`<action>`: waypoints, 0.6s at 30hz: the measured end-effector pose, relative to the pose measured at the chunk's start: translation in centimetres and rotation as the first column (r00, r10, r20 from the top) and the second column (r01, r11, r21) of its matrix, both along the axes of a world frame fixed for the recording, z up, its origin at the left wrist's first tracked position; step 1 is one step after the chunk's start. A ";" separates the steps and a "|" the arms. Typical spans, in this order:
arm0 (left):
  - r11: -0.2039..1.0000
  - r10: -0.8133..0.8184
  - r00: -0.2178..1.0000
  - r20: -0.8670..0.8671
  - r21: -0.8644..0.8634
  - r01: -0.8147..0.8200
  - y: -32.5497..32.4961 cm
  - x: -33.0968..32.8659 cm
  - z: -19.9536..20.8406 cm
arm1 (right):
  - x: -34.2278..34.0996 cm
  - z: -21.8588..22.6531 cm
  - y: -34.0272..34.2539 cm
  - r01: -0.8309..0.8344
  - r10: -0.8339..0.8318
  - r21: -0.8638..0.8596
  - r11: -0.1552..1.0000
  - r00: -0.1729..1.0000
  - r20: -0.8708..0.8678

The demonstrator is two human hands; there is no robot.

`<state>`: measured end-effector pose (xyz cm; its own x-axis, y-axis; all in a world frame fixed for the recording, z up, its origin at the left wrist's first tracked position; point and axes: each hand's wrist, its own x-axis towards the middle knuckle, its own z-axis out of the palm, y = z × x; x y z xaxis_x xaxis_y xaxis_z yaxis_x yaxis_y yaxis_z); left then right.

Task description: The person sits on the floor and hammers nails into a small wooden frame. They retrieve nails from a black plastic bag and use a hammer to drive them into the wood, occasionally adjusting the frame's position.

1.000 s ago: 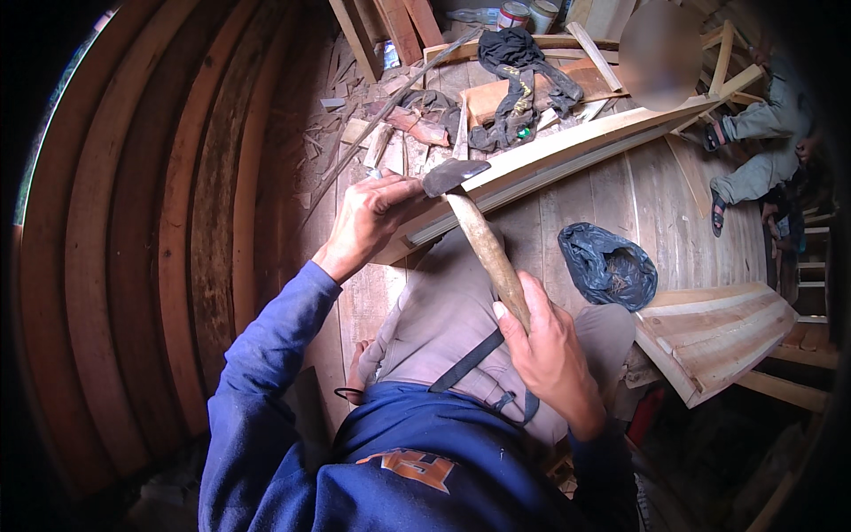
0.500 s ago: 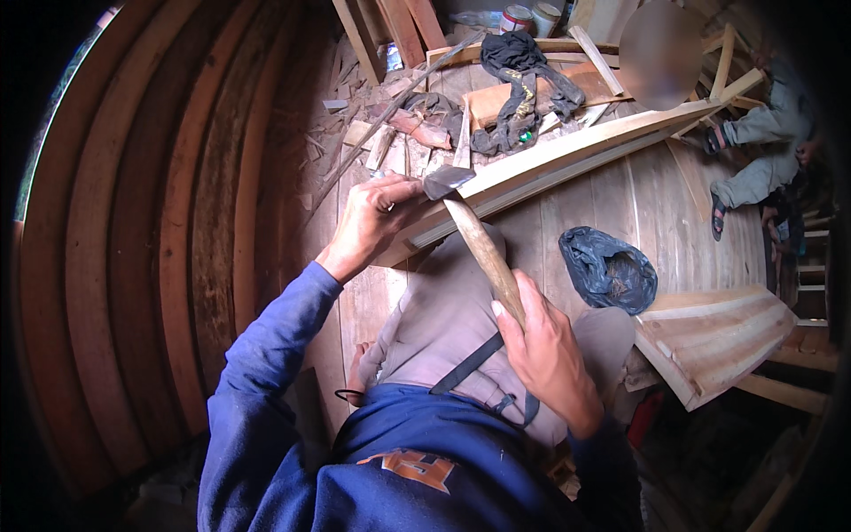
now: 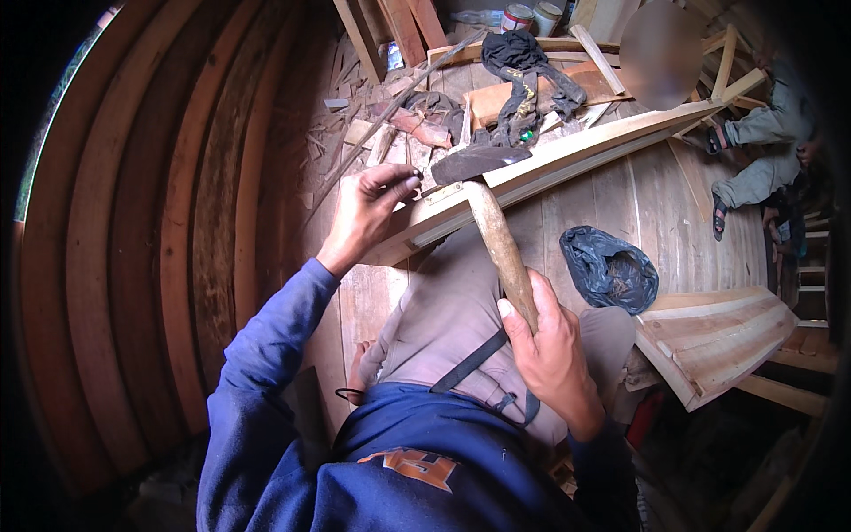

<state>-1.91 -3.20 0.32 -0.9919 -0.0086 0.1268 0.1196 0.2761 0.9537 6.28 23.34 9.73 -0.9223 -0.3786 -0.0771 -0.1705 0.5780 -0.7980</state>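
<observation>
My right hand is wrapped round the lower end of the wooden handle of a hammer. The hammer's dark metal head is over the near left part of a long pale wooden beam, to the right of my left fingers; whether it touches the wood I cannot tell. My left hand is above the beam's near left end, thumb and forefinger pinched together. A tiny dark spot shows at those fingertips, too small to name.
A black plastic bag lies open on the plank floor at the right, beside a slatted wooden panel. Dark cloth and wood scraps are beyond the beam. A planked wall rises at the left. Another person's legs are at the far right.
The hammer has swung a little to the right, its head now apart from my left fingers and turned broadside. My left hand has shifted slightly left, still pinched.
</observation>
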 end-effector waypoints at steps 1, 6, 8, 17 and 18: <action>0.989 0.038 0.993 0.107 0.135 -0.053 -0.4 0.0 -0.4 | 0.0 -0.1 0.0 -0.002 0.002 -0.009 1.000 1.000 0.019; 0.979 -0.082 0.979 -0.187 -0.200 0.044 0.2 0.0 0.7 | 0.1 -0.5 0.5 0.018 -0.019 0.013 1.000 0.996 0.088; 0.964 -0.097 0.978 -0.185 -0.264 0.045 0.3 0.2 1.3 | 0.1 -0.6 0.6 0.018 -0.018 0.007 1.000 0.993 0.114; 0.931 -0.139 0.958 -0.253 -0.364 0.039 0.2 0.6 1.1 | 0.3 -0.7 0.3 0.001 -0.005 0.034 0.999 0.992 0.126; 0.927 -0.140 0.957 -0.253 -0.373 0.037 0.2 0.6 1.1 | 0.3 -0.8 0.3 -0.002 -0.001 0.031 1.000 0.994 0.111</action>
